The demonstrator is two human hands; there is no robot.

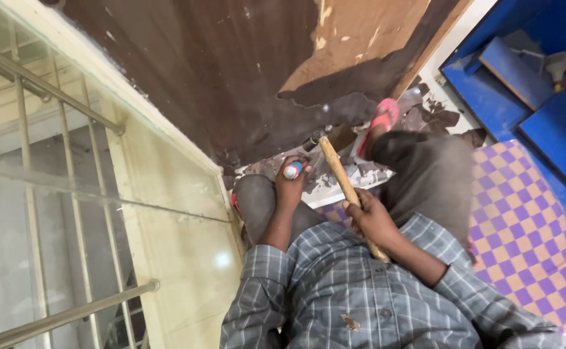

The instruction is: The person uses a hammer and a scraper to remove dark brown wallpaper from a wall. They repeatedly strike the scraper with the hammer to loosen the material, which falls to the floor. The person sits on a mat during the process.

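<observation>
We crouch on a purple-checked floor (522,226) before a peeling brown door (231,71), left fingers (294,173) wrapped round a chisel (293,170), right fingers (363,210) gripping a hammer (341,178).

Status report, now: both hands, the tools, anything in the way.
Left hand shut on chisel handle. Right hand shut on hammer, head at the chisel. Dark veneer partly stripped; loose flakes on floor.
</observation>
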